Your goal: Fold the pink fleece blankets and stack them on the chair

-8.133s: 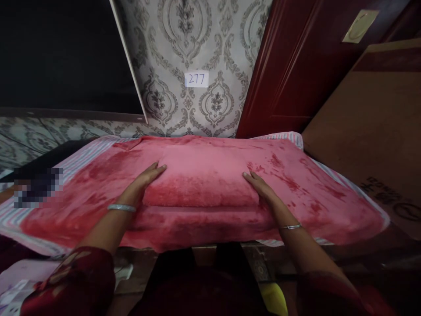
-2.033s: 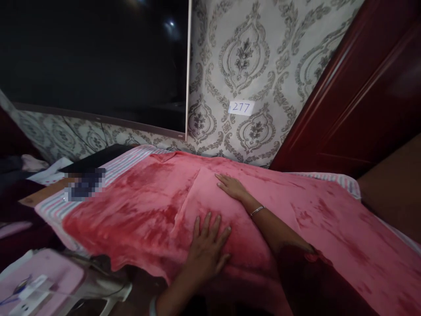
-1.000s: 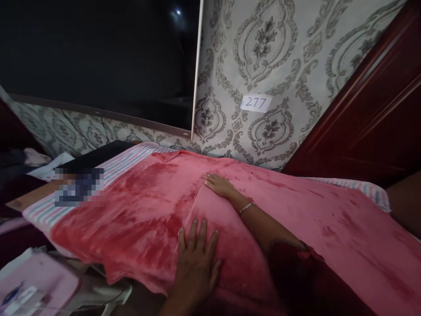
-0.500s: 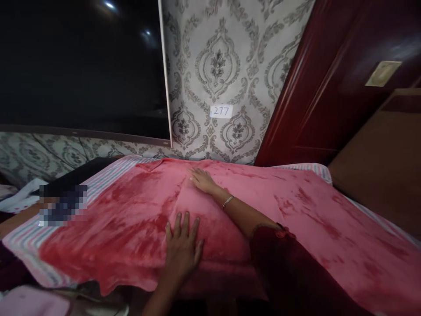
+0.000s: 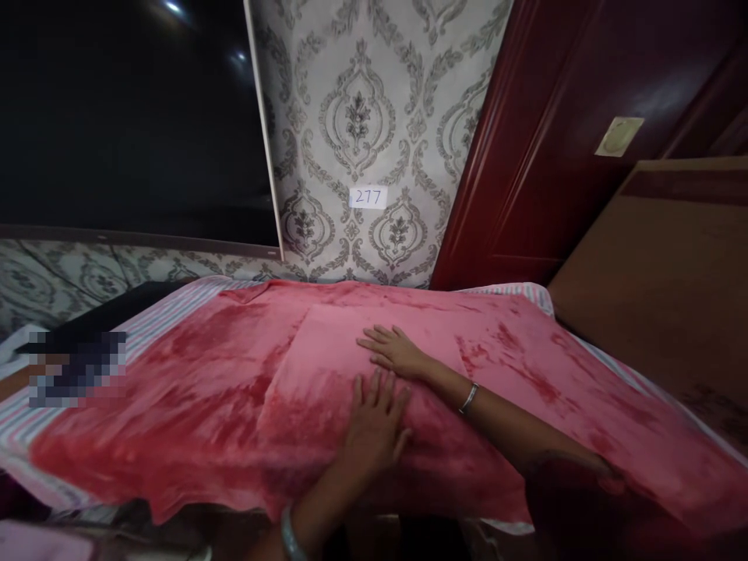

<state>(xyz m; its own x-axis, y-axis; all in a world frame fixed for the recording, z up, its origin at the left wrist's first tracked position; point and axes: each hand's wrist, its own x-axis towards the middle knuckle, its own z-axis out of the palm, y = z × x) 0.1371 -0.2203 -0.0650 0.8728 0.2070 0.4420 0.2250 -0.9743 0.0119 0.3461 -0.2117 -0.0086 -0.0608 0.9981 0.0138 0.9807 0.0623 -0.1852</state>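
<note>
A pink plush blanket (image 5: 199,374) is spread over a table, its front edge hanging down. In its middle lies a smoother rectangular area (image 5: 327,343) with visible edges; whether it is a separate folded layer or brushed pile, I cannot tell. My right hand (image 5: 394,351) rests flat on this area, palm down with fingers stretched out to the left. Nearer to me, my left hand (image 5: 377,417) presses flat on the same cloth with its fingers spread. Neither hand holds anything.
Beneath the blanket a striped cloth (image 5: 169,312) shows at the edges. A blurred-out dark item (image 5: 87,366) lies at left. Behind are a large television (image 5: 134,132) and a wall label (image 5: 368,196). A brown panel (image 5: 654,304) stands at right.
My right hand has moved to the right and nearer to me across the blanket. My left hand has shifted right, close to it. The view has turned slightly right.
</note>
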